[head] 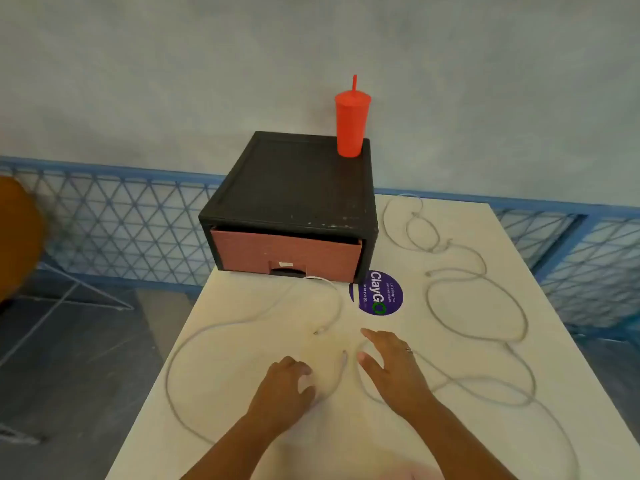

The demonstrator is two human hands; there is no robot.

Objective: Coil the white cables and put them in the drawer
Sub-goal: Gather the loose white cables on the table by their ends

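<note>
Several white cables lie uncoiled on the white table point(263, 441). One cable point(194, 336) loops across the left half, its plug end near the middle. A long cable point(519, 327) snakes down the right side, and a smaller one point(412, 223) lies at the far right beside the box. The black box point(291, 181) stands at the table's far edge, its red-brown drawer point(284, 252) barely ajar. My left hand point(282, 389) hovers over the near middle with fingers loosely curled, holding nothing. My right hand point(391, 365) is spread flat just right of it, over a cable end point(344, 358).
A red tumbler point(350, 124) with a straw stands on the box's back right corner. A round purple sticker point(376, 292) is on the table in front of the drawer. A blue lattice fence point(121, 220) runs behind the table. An orange chair point(17, 237) sits at the far left.
</note>
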